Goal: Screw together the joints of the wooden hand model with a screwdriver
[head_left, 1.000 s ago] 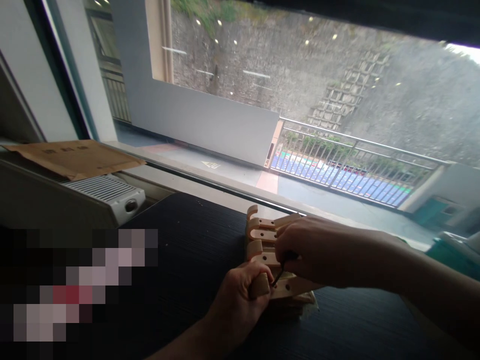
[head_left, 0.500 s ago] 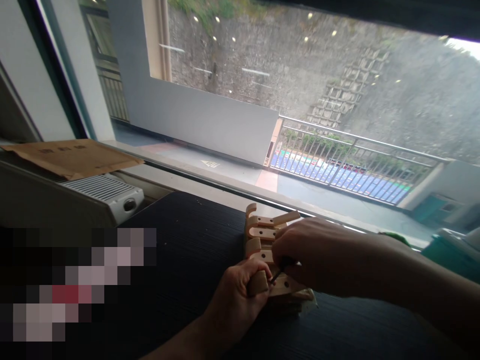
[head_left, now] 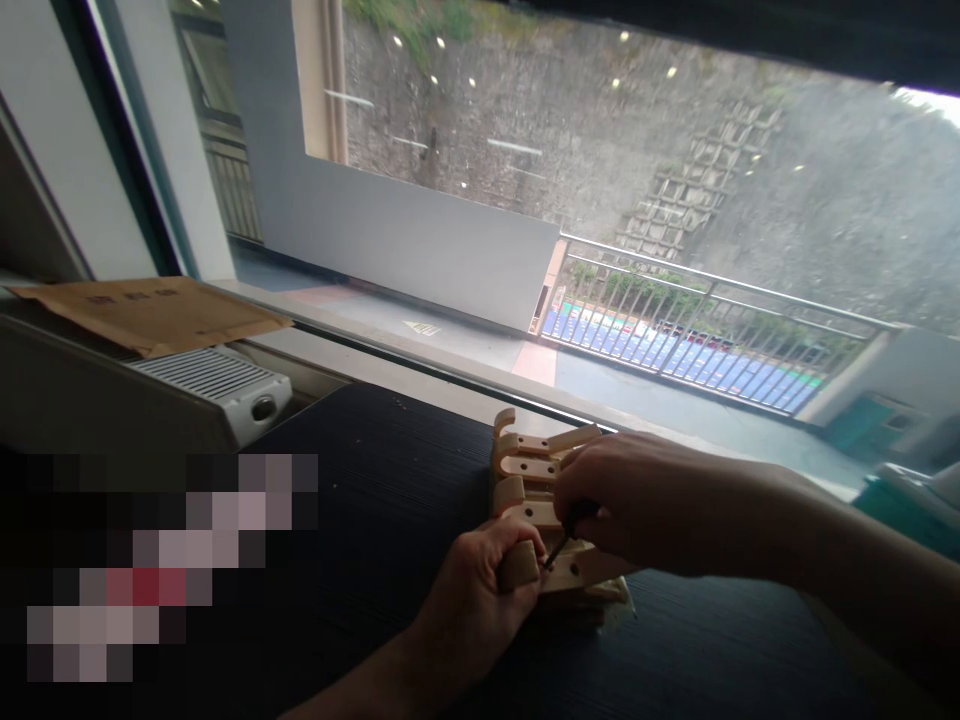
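Left hand [head_left: 480, 575]: was curled firmly round the raised end of a wooden hook [head_left: 562, 577]. Right hand [head_left: 615, 505]: was closed on a dark driver [head_left: 556, 552], whose tip met the hook just right of the left hand. Other hooks [head_left: 529, 467]: lay just beyond the left hand. Bench [head_left: 390, 480]: ran beneath both hands. Envelope [head_left: 150, 315]: rested well to their left.

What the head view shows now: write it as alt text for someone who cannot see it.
The left hand grips the raised end of a wooden piece while the right hand holds a thin dark tool with its tip down at it. More wooden pieces lie alongside, on a dark table by a window.
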`<state>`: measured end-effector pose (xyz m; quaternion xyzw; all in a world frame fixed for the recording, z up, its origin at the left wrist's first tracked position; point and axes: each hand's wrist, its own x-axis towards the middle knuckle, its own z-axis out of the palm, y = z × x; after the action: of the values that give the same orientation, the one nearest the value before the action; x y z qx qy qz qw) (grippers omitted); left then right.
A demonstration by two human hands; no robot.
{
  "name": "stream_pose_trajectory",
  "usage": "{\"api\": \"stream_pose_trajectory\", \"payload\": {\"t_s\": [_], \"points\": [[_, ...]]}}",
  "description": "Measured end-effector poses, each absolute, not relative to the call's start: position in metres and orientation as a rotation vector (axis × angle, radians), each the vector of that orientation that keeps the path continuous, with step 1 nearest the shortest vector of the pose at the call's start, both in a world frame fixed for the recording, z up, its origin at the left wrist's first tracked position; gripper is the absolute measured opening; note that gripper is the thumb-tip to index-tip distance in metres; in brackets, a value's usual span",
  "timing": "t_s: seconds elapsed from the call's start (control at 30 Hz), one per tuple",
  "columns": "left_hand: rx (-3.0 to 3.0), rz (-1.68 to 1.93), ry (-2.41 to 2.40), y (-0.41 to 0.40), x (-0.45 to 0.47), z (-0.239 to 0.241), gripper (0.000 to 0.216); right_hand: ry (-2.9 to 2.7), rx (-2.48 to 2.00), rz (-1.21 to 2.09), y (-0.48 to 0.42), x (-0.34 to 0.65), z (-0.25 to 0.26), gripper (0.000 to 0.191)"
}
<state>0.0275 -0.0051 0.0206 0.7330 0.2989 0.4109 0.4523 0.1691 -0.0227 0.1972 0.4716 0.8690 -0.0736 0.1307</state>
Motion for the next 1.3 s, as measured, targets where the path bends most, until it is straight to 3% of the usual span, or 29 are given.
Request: {"api": "stream_pose_trajectory", "payload": {"t_s": [0.47, 0.63, 0.73, 0.97, 1.17, 1.3], "points": [[1.799, 1.021, 0.739, -0.008, 0.028, 0.019, 0.012, 2.464, 1.506, -0.102, -0.026, 0.165, 0.187, 0.024], [1.791, 1.032, 0.721, -0.007, 0.029, 0.022, 0.012, 2.432, 1.484, -0.127, -0.024, 0.160, 0.190, 0.023], [1.769, 1.018, 0.736, -0.007, 0.029, 0.025, 0.010, 2.475, 1.450, -0.134, -0.023, 0.159, 0.197, 0.010], [1.777, 1.009, 0.740, -0.009, 0.027, 0.024, 0.011, 2.416, 1.402, -0.180, -0.016, 0.163, 0.196, 0.011], [1.790, 1.020, 0.753, -0.007, 0.028, 0.024, 0.011, 2.505, 1.422, -0.126, -0.018, 0.167, 0.190, 0.023], [1.802, 1.030, 0.751, -0.006, 0.029, 0.022, 0.013, 2.420, 1.417, -0.081, -0.025, 0.163, 0.200, 0.012]]}}
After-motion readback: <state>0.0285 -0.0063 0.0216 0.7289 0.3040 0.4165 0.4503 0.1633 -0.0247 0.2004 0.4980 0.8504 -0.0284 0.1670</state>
